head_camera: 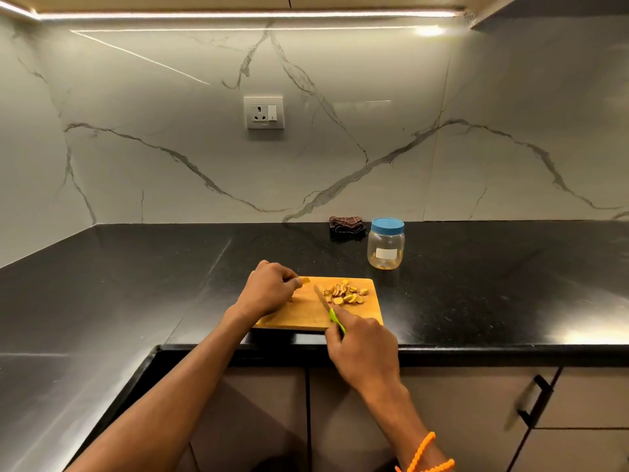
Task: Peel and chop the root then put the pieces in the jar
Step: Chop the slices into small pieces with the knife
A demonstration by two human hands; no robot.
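A wooden cutting board [306, 315] lies at the front edge of the black counter. On its right part sits a heap of yellow root slices and brown peel [345, 292]. My left hand [269, 289] rests on the board's left end and pinches a small yellow piece of root [305, 280] at its fingertips. My right hand [362, 349] grips the green handle of a knife [328, 310], whose blade points up the board between the two hands. A clear plastic jar [385, 245] with a blue lid on it stands behind the board to the right.
A folded dark cloth [346, 224] lies against the marble wall, left of the jar. A wall socket [263, 112] is above the counter. Cabinet doors with a black handle [536, 400] run below the counter edge.
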